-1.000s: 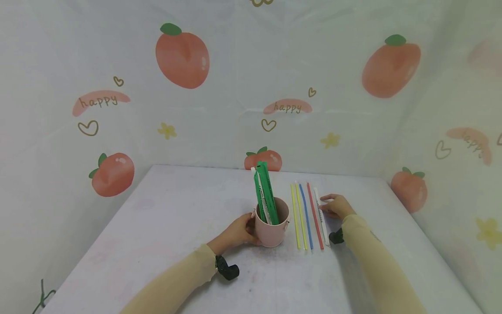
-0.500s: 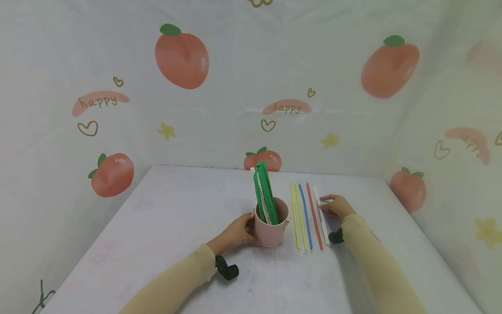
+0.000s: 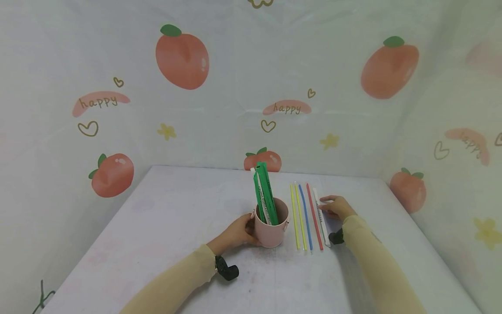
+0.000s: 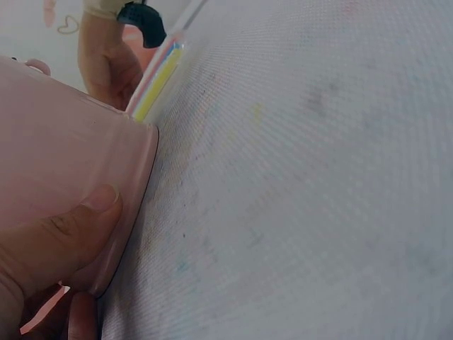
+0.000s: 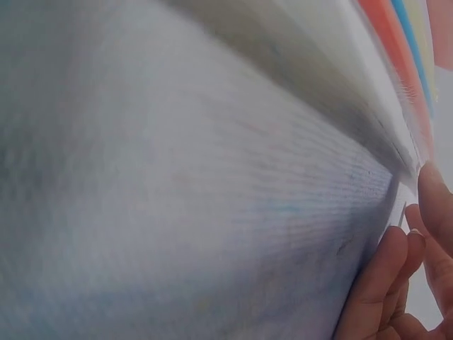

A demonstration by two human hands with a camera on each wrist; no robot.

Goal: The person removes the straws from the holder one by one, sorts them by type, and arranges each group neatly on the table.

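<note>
My left hand (image 3: 237, 232) grips the side of a pink bucket (image 3: 269, 235), its thumb (image 4: 95, 209) pressed to the wall low down. Inside the bucket lean long green wrapped sticks (image 3: 266, 192) and a slim white printed one, tops above the rim. My right hand (image 3: 338, 206) lies at the right edge of a white, printed straw-like wrapper (image 3: 320, 218), with its index fingertip and thumb at the wrapper's side. In the right wrist view the thumb (image 5: 435, 202) is right by the end of the white wrapper (image 5: 340, 64), other fingers loosely bent.
Left of the white wrapper lie a red straw (image 3: 314, 213), a blue straw (image 3: 306, 213) and two yellow straws (image 3: 295, 213), side by side. All rest on a white cloth-covered table (image 3: 188, 200). A fruit-print curtain (image 3: 219, 109) hangs behind.
</note>
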